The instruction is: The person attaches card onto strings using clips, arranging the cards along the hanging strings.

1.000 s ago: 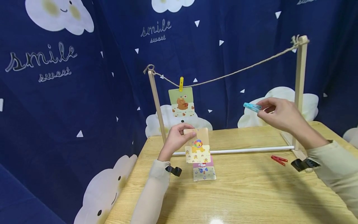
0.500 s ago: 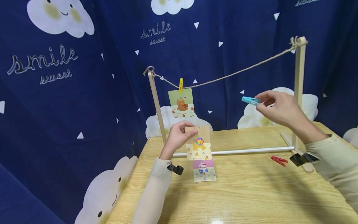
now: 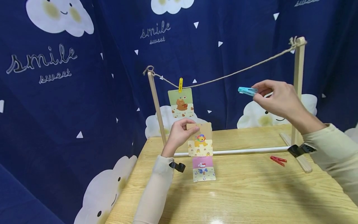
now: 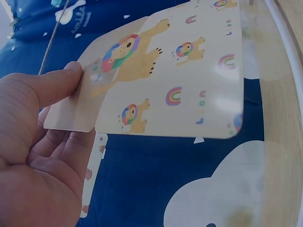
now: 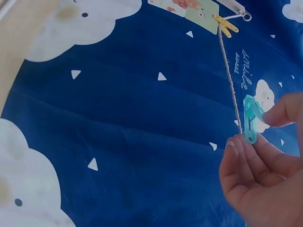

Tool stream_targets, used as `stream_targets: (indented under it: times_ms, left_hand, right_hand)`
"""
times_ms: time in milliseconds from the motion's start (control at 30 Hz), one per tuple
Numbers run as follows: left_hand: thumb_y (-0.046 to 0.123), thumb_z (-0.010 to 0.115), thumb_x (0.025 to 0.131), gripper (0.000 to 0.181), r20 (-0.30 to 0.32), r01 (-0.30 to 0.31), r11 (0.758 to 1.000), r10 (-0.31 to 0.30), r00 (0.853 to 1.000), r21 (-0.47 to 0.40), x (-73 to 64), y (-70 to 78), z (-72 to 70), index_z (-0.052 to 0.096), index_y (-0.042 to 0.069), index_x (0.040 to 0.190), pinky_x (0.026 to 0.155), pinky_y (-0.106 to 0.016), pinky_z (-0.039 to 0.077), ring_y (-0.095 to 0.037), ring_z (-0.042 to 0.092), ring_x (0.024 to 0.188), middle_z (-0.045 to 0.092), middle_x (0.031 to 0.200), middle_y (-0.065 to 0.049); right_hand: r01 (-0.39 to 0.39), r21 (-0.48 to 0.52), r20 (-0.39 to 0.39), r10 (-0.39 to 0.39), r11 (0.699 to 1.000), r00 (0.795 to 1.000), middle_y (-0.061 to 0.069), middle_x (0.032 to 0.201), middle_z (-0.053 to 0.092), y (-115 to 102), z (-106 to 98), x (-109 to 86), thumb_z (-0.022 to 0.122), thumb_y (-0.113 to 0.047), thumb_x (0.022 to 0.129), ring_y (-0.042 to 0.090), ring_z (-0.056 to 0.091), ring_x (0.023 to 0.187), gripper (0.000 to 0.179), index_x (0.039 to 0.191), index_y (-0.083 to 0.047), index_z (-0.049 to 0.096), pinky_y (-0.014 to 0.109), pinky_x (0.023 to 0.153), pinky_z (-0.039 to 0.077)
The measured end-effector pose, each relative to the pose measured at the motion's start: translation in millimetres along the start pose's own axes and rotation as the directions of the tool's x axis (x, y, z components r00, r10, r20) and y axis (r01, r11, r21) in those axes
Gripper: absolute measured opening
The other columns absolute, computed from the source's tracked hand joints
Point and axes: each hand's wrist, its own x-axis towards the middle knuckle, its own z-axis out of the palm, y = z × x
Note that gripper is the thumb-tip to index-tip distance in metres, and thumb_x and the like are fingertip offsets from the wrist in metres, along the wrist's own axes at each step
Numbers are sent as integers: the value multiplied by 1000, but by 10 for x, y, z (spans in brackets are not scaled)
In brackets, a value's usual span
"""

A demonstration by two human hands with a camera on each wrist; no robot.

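Note:
My left hand (image 3: 180, 133) pinches the upper left edge of a card with a lion (image 3: 200, 143), thumb on its printed face. In the left wrist view the lion card (image 4: 180, 85) looks bent across its width. My right hand (image 3: 279, 98) pinches a light blue clothespin (image 3: 247, 91) between thumb and fingers, below the rope and in front of it. A yellow clothespin (image 3: 180, 85) clips a green bear card (image 3: 181, 102) to the twine rope (image 3: 232, 74). In the right wrist view, the blue clothespin (image 5: 250, 120) overlaps the area beside the rope.
Wooden posts (image 3: 298, 68) hold the rope at both ends, with a white rod (image 3: 249, 151) joining them low down. On the wooden table (image 3: 240, 193) lie a pink card (image 3: 204, 169) and a red clothespin (image 3: 278, 160). A dark blue curtain (image 3: 112, 93) hangs behind.
My left hand has raised the lion card slightly and moved it right, uncovering more of the pink card. My right hand has moved up and left with the blue clothespin.

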Motion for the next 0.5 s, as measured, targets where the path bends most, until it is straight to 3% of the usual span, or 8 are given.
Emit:
stream_targets:
  times_ms: [500]
  left_hand:
    - [29,84,89,23,-35,-14,1000,14,999,11,43,39,2,76,15,105,47,-27,29,-14,36,51,40,58,3]
  right_hand:
    - [33,-12,-33,-33,999,999,4,100,71,-208,-57,255,61,-28,93,19,59,86,33,122,-17,73,30,69,41]
